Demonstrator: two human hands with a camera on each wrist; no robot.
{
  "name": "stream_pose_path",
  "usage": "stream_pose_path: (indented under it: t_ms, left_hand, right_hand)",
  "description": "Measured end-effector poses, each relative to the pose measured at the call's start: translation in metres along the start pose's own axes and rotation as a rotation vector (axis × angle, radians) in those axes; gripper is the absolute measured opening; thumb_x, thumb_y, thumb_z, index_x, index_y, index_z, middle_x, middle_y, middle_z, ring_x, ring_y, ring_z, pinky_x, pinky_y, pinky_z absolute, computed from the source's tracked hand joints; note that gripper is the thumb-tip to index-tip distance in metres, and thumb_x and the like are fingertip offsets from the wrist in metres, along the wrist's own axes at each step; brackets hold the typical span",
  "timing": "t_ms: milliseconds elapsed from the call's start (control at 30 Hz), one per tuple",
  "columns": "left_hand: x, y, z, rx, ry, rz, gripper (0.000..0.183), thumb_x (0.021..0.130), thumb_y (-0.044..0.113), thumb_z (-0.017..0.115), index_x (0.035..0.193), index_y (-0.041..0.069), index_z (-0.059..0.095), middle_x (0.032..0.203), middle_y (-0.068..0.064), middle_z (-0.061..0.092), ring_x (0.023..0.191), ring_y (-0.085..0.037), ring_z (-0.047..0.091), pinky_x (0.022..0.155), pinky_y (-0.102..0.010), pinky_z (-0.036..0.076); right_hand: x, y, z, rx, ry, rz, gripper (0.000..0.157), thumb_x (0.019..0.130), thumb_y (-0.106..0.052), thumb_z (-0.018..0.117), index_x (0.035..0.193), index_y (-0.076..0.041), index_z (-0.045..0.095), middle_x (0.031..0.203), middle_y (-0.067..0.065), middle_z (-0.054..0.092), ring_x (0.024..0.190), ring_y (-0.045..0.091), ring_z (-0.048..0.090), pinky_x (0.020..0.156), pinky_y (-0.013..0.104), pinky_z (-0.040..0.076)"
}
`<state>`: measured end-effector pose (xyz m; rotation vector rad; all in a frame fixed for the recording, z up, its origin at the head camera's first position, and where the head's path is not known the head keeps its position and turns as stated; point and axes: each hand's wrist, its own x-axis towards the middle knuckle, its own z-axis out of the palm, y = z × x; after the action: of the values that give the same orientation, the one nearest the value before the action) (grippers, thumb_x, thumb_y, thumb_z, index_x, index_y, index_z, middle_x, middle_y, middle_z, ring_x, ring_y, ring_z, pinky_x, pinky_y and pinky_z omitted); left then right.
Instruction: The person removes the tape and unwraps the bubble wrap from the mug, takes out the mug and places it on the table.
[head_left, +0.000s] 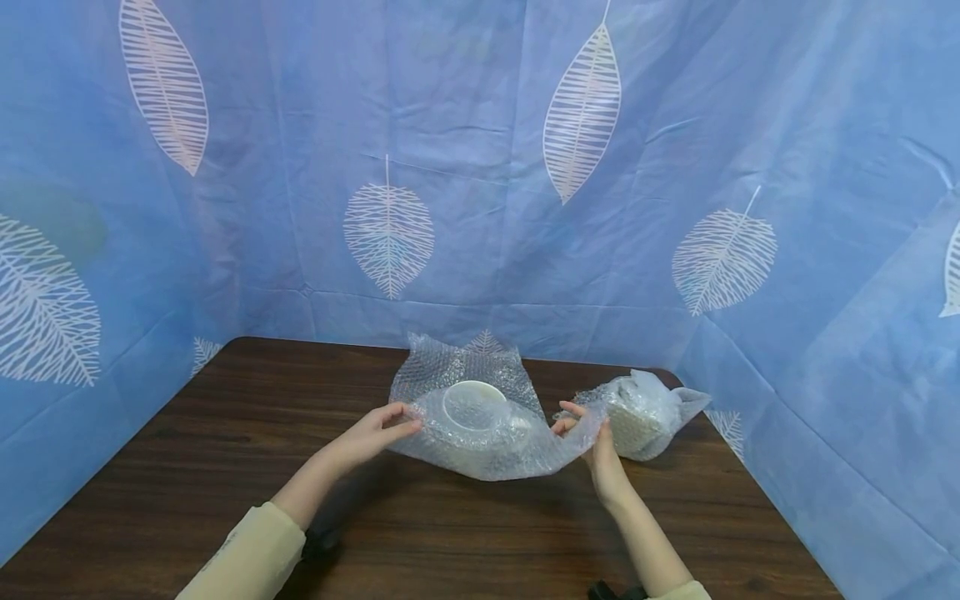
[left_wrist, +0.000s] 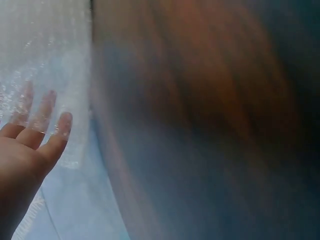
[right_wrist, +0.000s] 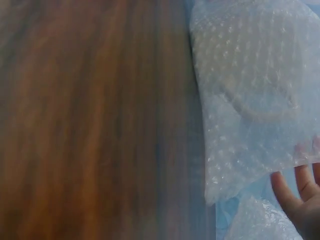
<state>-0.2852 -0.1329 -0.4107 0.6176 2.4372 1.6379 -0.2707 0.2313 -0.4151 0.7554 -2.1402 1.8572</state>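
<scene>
A sheet of bubble wrap (head_left: 465, 362) lies on the table, its near part folded up over a white round thing (head_left: 480, 387) with a raised ring. My left hand (head_left: 378, 429) pinches the wrap's left edge between thumb and fingers; in the left wrist view its fingertips show through the clear film. With my right hand (head_left: 600, 454) I hold the right corner of the same wrap, raised off the table, thumb in front and fingers behind. In the right wrist view a curved, handle-like outline shows dimly through the wrap (right_wrist: 250, 60).
Close to the right hand, a bundle (head_left: 645, 417) in bubble wrap sits near the table's right edge. The dark wooden table (head_left: 465, 542) reaches back to a blue curtain (head_left: 480, 250) with white leaf prints, which also hangs along both sides.
</scene>
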Motion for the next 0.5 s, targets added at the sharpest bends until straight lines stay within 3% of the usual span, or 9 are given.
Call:
stream_pose_path:
  t_ms: [100, 233, 367, 500]
  left_hand:
    - [-0.001, -0.005, -0.001, 0.004, 0.009, -0.042, 0.050, 0.102, 0.041, 0.043, 0.127, -0.001, 0.052, 0.128, -0.019, 0.051, 0.123, -0.037, 0.043, 0.098, -0.057, 0.036]
    - [0.000, -0.008, -0.002, -0.004, 0.077, -0.101, 0.067, 0.104, 0.047, 0.029, 0.139, -0.009, 0.041, 0.143, -0.028, 0.038, 0.132, -0.044, 0.033, 0.103, -0.061, 0.029]
    - [0.000, -0.008, -0.005, 0.018, 0.122, -0.107, 0.066, 0.105, 0.045, 0.022, 0.131, -0.007, 0.053, 0.136, -0.028, 0.047, 0.127, -0.044, 0.041, 0.101, -0.060, 0.032]
    - [0.000, -0.007, -0.009, 0.069, 0.126, -0.107, 0.065, 0.106, 0.042, 0.023, 0.128, -0.009, 0.055, 0.130, -0.027, 0.053, 0.123, -0.043, 0.046, 0.102, -0.058, 0.033]
  right_hand:
    - [-0.001, -0.001, -0.001, -0.067, 0.022, 0.081, 0.084, 0.100, -0.054, 0.002, 0.135, 0.011, 0.042, 0.104, 0.012, 0.062, 0.101, 0.016, 0.056, 0.094, 0.053, 0.033]
    - [0.002, 0.000, -0.006, -0.144, 0.047, 0.197, 0.080, 0.104, -0.047, 0.006, 0.126, 0.012, 0.053, 0.115, 0.025, 0.058, 0.101, 0.022, 0.057, 0.089, 0.043, 0.041]
    - [0.009, 0.003, -0.013, -0.202, -0.010, 0.290, 0.073, 0.106, -0.041, 0.012, 0.122, 0.012, 0.058, 0.119, 0.027, 0.059, 0.100, 0.025, 0.059, 0.086, 0.037, 0.044]
    - [0.016, 0.009, -0.020, -0.297, -0.147, 0.291, 0.062, 0.107, -0.033, 0.019, 0.122, 0.013, 0.058, 0.121, 0.027, 0.058, 0.109, 0.036, 0.056, 0.090, 0.042, 0.044]
